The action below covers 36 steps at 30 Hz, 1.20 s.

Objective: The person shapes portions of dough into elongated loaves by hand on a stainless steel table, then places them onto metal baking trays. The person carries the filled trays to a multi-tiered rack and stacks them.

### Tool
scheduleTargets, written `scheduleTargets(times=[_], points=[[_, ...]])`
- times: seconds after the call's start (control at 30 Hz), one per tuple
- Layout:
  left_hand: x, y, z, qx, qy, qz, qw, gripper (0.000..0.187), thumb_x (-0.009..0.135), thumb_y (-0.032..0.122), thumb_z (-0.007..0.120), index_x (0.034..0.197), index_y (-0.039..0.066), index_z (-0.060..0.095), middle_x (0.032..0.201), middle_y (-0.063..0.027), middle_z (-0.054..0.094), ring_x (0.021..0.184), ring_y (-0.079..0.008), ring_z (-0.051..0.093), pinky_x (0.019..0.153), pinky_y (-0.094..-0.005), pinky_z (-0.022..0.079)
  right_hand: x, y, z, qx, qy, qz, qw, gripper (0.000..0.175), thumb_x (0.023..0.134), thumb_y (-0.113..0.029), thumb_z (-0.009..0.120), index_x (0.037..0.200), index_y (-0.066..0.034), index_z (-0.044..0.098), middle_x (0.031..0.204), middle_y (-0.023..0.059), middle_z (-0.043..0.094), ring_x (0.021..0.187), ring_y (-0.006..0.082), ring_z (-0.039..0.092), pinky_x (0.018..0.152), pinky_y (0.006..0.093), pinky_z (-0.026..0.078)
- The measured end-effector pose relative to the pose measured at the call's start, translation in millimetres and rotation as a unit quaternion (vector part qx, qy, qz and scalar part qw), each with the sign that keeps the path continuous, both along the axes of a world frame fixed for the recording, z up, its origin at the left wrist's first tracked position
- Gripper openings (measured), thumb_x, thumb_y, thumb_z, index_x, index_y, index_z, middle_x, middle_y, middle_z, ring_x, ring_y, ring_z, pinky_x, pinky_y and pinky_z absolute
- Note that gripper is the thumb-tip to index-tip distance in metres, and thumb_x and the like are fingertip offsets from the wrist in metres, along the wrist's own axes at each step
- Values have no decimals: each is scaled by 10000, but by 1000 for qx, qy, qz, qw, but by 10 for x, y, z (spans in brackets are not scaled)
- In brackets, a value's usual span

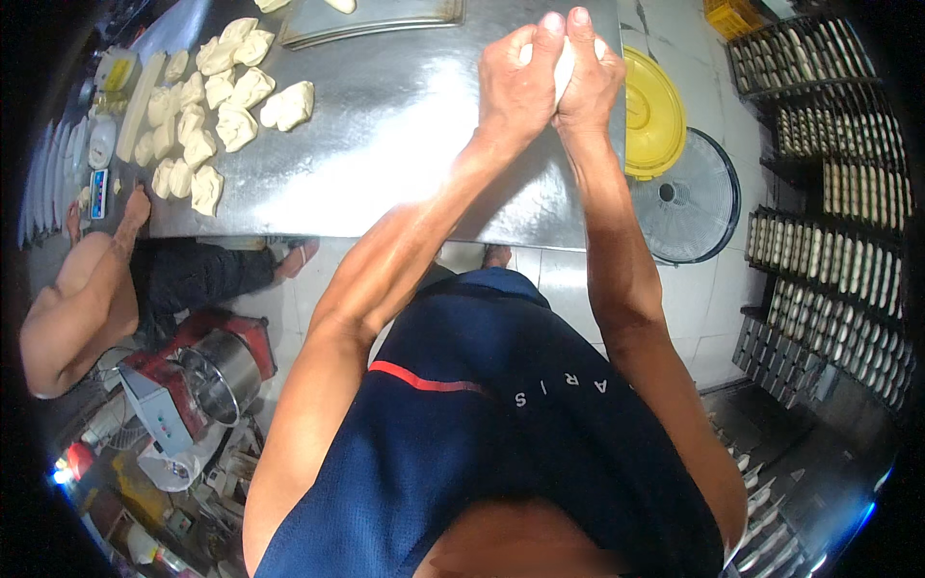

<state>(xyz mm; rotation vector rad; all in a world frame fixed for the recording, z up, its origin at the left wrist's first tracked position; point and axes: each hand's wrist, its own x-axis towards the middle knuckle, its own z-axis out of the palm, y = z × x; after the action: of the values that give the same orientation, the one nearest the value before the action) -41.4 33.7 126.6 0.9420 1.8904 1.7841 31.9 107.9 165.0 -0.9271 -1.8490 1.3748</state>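
Both of my hands are side by side over the far right of the steel worktable [347, 188], thumbs pointing away from me. Between my left hand [522, 83] and my right hand [591, 83] is a piece of pale dough [563, 72]. Most of that dough is covered by my palms and fingers, so its full shape is hidden. Several lumps of dough [235, 126] lie in loose rows on the left part of the table. A stack of flat metal trays [376, 18] sits at the far edge, with a dough piece [342, 4] on top.
At the left, another person [79, 311] works beside a small digital scale [98, 193]. A mixer with a steel bowl [220, 376] stands on the lower left. Right of the table are a yellow lid [650, 115], a round fan [683, 202] and racked trays of shaped dough [824, 246].
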Motion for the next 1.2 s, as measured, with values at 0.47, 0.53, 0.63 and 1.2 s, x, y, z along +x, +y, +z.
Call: scheduleTargets(times=[0.47, 0.53, 0.63, 1.2], points=[[773, -371, -80, -58, -66, -63, 994, 663, 1065, 549, 508, 774, -28, 655, 715, -230, 635, 698, -309, 628, 717, -479, 496, 916, -239, -605, -387, 183, -80, 900, 576, 1073, -582, 547, 807, -80, 638, 675, 7, 565, 619, 133, 600, 561, 327, 525], [385, -350, -312, -140, -94, -15, 986, 696, 1058, 586, 507, 770, -31, 652, 727, -225, 637, 733, -278, 613, 749, -477, 490, 954, -719, -698, -542, 206, 6, 815, 499, 1087, -551, 526, 1125, -58, 596, 999, 48, 619, 910, 178, 626, 804, 361, 524], [253, -443, -693, -227, -129, -101, 960, 767, 1040, 653, 499, 741, -35, 660, 721, -200, 654, 771, -263, 610, 765, -469, 481, 1104, -1155, -763, -577, 332, 147, 732, 550, 1100, -470, 539, 1437, -36, 555, 1320, 89, 675, 1211, 235, 651, 1069, 394, 515], [118, -1106, -1090, -126, -178, -71, 973, 306, 1085, 284, 597, 1283, 65, 676, 1139, -100, 717, 996, -190, 682, 875, -338, 545, 1181, -350, -190, 337, -312, 54, 886, 537, 1026, -242, 561, 1465, 55, 477, 1423, 267, 533, 1296, 373, 551, 1127, 477, 421]])
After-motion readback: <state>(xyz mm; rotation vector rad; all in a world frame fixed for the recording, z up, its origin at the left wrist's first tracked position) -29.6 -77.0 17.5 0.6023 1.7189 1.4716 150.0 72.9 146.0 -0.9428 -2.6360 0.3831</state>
